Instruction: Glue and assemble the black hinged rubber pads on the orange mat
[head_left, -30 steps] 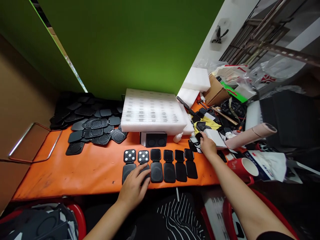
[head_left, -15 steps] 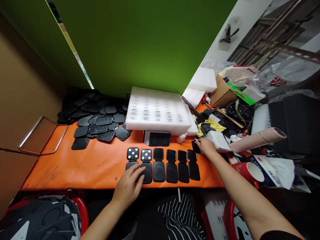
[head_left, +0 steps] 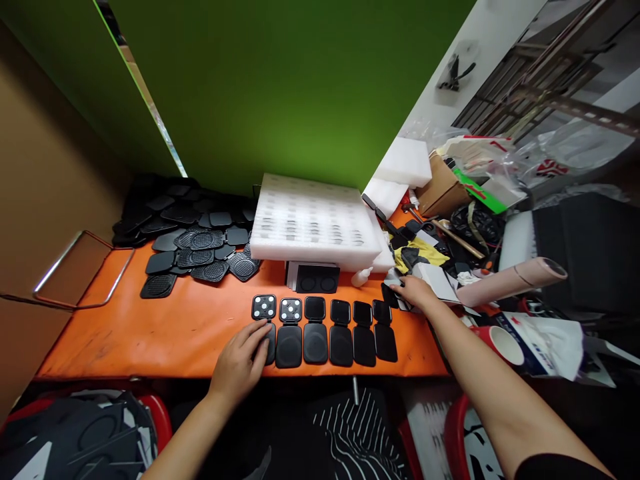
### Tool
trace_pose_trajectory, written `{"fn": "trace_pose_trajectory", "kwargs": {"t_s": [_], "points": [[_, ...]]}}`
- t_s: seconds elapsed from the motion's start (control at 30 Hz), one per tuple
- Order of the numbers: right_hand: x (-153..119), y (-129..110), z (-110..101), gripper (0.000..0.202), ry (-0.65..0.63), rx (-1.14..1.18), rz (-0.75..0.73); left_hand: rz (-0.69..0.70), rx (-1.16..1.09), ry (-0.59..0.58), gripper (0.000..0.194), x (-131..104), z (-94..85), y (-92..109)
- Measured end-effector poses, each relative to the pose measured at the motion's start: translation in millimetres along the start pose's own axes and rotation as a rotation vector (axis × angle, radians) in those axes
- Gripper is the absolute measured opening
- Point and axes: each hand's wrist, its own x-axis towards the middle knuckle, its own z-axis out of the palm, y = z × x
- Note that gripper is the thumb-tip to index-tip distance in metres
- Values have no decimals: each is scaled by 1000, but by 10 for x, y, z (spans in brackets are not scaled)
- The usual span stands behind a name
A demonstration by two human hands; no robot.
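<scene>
A row of several black hinged two-panel pieces (head_left: pixel 315 343) lies unfolded along the front of the orange table. On the two leftmost, the small upper panels (head_left: pixel 264 307) carry white dots; the other upper panels are plain and dark. My left hand (head_left: pixel 239 363) rests with fingers stretched over the lower panel of the leftmost piece, partly covering it. Right of the row, my right hand (head_left: pixel 419 293) has its fingers closed at a thin greyish item beside a dark flat piece (head_left: pixel 389 296); its fingertips are partly hidden, so the held thing is unclear.
White foam block (head_left: pixel 315 223) with slots stands behind the row, a small white bottle (head_left: pixel 361 277) beside it. Black pieces (head_left: pixel 200 250) pile up at left, near a metal wire frame (head_left: pixel 83 270). Clutter, a pink cylinder (head_left: pixel 510 283) and a red mug (head_left: pixel 503 343) crowd the right.
My left hand has shifted left, from the second piece to the leftmost one. My right hand stays at the right end, where a greyish item now shows more at its fingers.
</scene>
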Motion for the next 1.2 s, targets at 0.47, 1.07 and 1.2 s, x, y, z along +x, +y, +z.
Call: {"fn": "trace_pose_trajectory", "kwargs": {"t_s": [0.47, 1.07, 1.2], "points": [[47, 44, -78, 39, -1, -38, -135, -37, 52, 127, 26, -15, 13, -243], [-283, 17, -143, 46, 173, -228, -137, 1, 55, 148, 25, -25, 42, -238], [-344, 45, -174, 43, 192, -198, -119, -6, 45, 150, 25, -28, 52, -272]]}}
